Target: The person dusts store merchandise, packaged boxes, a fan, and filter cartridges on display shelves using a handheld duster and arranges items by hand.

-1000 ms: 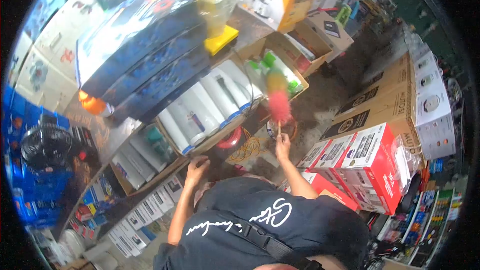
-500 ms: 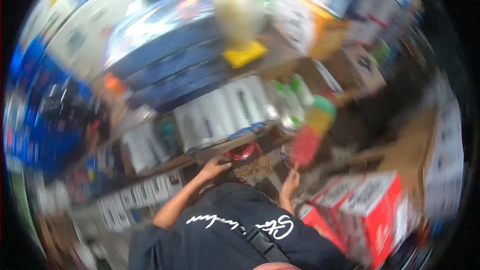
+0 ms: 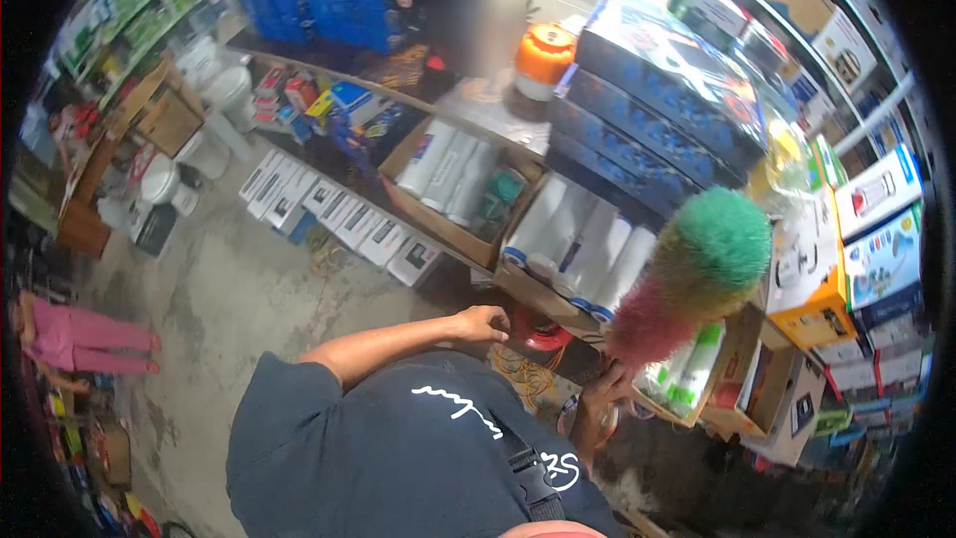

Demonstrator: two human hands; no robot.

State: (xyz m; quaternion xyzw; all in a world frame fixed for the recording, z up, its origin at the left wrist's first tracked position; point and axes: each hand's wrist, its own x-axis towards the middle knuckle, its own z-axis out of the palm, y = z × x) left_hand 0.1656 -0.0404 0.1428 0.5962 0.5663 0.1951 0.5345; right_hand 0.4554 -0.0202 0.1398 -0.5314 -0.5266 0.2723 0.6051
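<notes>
My right hand (image 3: 605,394) grips the lower end of a fluffy duster (image 3: 697,264), banded green, yellowish and pink. The duster's head leans up to the right, over a box of green-and-white packets (image 3: 697,369) and beside a row of white cylinders (image 3: 578,244). Its handle is mostly hidden by my fingers. In front of my chest, my left hand (image 3: 485,324) is loosely curled, thumb and fingertips apart, with nothing seen in it. Close by it is a red round object (image 3: 538,334) under the shelf edge.
Stacked dark-blue boxes (image 3: 647,110) and an orange-lidded container (image 3: 545,60) stand on the counter. A cardboard box (image 3: 398,164) holds more white rolls. White cartons (image 3: 344,219) line the floor. At far left is a person in pink (image 3: 95,339). Product boxes (image 3: 876,189) crowd the right.
My view has swung left, showing more floor and the person in pink. The duster remains in my right hand, now over the boxed goods. My left hand has come off the shelf edge.
</notes>
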